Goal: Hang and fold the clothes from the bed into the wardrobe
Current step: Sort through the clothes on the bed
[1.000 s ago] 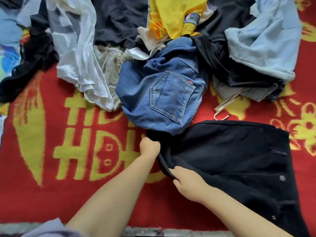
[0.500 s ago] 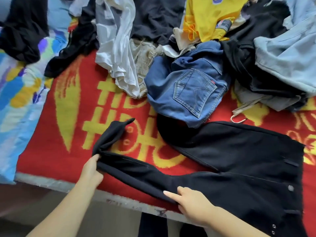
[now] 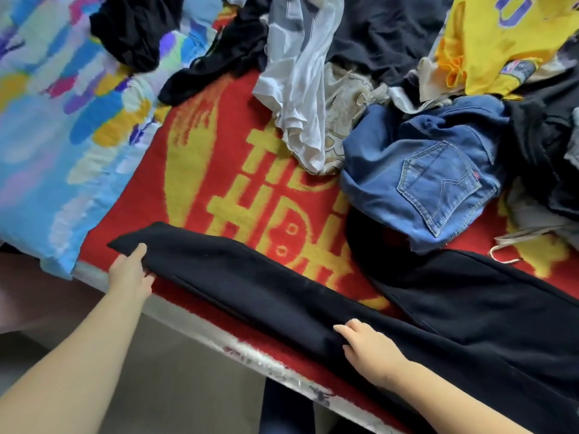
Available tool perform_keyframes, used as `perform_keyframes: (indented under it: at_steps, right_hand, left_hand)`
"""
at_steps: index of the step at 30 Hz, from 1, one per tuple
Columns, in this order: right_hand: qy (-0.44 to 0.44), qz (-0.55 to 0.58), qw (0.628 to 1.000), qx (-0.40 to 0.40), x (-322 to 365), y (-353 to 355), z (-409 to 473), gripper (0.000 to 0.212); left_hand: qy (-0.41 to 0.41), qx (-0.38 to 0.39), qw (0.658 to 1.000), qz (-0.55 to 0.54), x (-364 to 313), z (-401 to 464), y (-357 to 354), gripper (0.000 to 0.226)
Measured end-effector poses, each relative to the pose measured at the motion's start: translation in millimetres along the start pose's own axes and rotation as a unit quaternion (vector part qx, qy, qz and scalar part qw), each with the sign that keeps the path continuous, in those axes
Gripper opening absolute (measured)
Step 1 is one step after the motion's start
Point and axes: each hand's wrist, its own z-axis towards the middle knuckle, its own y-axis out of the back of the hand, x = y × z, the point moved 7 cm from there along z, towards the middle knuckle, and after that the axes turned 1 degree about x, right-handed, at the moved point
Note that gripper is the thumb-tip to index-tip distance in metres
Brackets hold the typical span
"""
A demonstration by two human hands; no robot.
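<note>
Left grip (image 3: 131,274) pinching black trousers (image 3: 407,314) hem, right grip (image 3: 369,349) flat mid-leg

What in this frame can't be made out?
- Wardrobe: not in the head view.
- Black trousers: waist cut off by the right edge.
- Left hand: fingertips tucked under the trouser hem.
- Yellow jersey: number cropped by the top edge.

Left hand (image 3: 131,274) apparently pinching; right hand (image 3: 369,349) flat.
</note>
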Motion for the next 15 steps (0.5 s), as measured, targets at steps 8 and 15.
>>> perform_keyframes:
  at_steps: [8,15]
  right_hand:
    - [-0.106,0.142,0.935,-0.306,-32.2,82.2,9.4,0.049]
    - [-0.274,0.093,0.926,-0.243,-70.5,93.9,62.8,0.073]
  left_hand:
    - [-0.348,0.032,0.842,0.41,-5.1,-70.7,-141.2,0.047]
    - [-0.217,0.43,0.71,0.514,157.8,-185.2,-300.2,0.056]
